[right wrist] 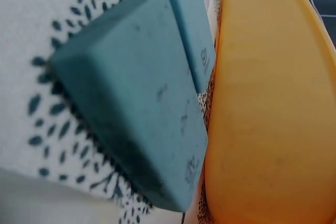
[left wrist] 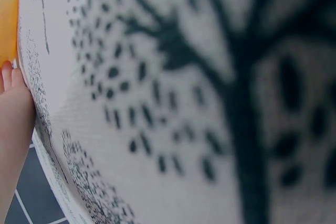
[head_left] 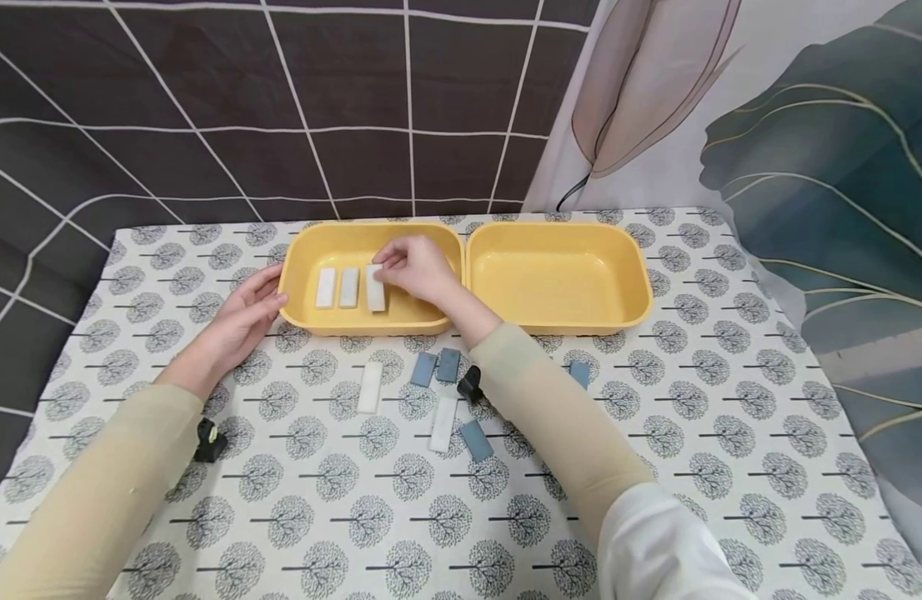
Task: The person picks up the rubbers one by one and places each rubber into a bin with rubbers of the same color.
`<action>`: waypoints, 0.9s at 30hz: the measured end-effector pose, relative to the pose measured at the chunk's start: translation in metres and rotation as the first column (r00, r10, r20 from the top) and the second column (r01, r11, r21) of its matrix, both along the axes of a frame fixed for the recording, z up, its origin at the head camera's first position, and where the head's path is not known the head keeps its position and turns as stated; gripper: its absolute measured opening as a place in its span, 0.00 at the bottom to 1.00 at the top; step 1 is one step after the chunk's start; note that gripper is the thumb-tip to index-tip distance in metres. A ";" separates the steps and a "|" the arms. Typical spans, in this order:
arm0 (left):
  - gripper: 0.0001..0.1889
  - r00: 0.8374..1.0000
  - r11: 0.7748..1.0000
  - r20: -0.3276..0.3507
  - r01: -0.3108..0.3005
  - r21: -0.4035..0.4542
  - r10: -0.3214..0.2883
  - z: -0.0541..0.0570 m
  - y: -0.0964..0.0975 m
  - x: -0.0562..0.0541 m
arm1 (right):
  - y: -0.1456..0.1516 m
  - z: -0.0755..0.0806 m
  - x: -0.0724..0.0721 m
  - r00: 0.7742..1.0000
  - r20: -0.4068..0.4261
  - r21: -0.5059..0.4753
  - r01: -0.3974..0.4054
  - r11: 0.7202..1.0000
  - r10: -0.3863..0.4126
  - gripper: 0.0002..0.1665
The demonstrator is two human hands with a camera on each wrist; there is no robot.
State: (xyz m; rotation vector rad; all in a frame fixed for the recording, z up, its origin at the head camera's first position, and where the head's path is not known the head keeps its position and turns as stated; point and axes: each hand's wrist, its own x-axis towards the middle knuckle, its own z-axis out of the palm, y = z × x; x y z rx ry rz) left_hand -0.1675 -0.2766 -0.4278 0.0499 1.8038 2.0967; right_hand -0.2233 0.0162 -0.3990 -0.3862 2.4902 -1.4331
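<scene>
Inside the left yellow tray (head_left: 296,308), my right hand (head_left: 419,267) pinches the upper end of a white rectangular block (head_left: 375,293). Two more pale blocks, one white (head_left: 325,288) and one greyish (head_left: 348,288), lie in a row to its left. My left hand (head_left: 243,321) rests against the left end of this tray, its fingers fairly straight at the outer wall and the thumb at the rim. In the left wrist view, the fingers (left wrist: 11,77) touch the yellow wall. The right wrist view has blue-grey blocks (right wrist: 136,98) close up, with the right hand mostly out of sight.
A second yellow tray (head_left: 558,287) adjoins on the right. In front lie two white blocks (head_left: 369,387) and several blue-grey blocks (head_left: 423,369), one of them (head_left: 579,373) beyond the right forearm. The tree-print cloth covers the table, with a dark gridded backdrop (head_left: 341,100) behind.
</scene>
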 end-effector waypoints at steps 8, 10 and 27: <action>0.41 1.000 1.000 0.003 -0.002 0.013 0.002 -0.001 0.000 -0.001 | -0.002 -0.002 -0.010 0.999 0.031 -0.018 0.029 0.999 -0.028 0.12; 0.41 1.000 1.000 0.004 -0.002 0.007 0.002 -0.001 0.000 -0.001 | -0.003 -0.003 -0.012 0.999 0.040 -0.018 0.035 0.999 -0.035 0.12; 0.42 1.000 1.000 0.005 -0.006 0.003 0.006 -0.001 -0.001 -0.001 | -0.012 -0.007 -0.018 0.996 0.082 -0.027 0.028 0.999 -0.026 0.12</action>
